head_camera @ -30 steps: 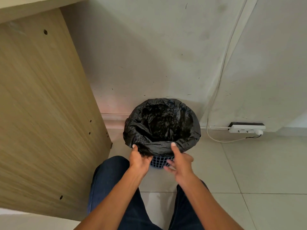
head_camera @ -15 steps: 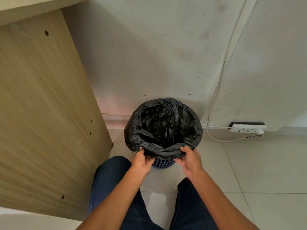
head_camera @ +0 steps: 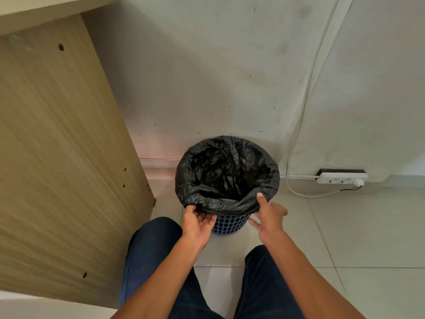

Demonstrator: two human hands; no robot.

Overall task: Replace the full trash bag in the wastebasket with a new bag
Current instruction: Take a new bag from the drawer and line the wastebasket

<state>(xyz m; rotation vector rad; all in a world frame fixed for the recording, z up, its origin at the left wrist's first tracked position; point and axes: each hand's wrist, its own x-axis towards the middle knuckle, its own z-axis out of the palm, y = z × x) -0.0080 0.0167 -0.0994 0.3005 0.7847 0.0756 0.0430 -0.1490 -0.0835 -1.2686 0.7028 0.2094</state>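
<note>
knees: in dark blue jeans at the bottom of the view, apart, with both bare forearms reaching forward over them.
left hand: palm turned up at the near left of the basket, fingers loosely curled under the overhanging hem of the bag and thumb at its edge; I cannot tell whether it actually pinches the plastic.
right hand: fingers spread wide and holding nothing, one fingertip raised against the bag's folded edge at the near right.
wastebasket: blue plastic lattice, upright on the floor between the two hands; only its lower near wall shows below the bag.
trash bag: black, crinkled, lining the basket, its mouth open and folded down over the whole rim.
floor: pale glossy tiles.
desk panel: light wood-grain side with small drilled holes, standing left of the basket.
power strip: white, at the foot of the wall to the right, with one plug in it and a white cable running up the wall.
</note>
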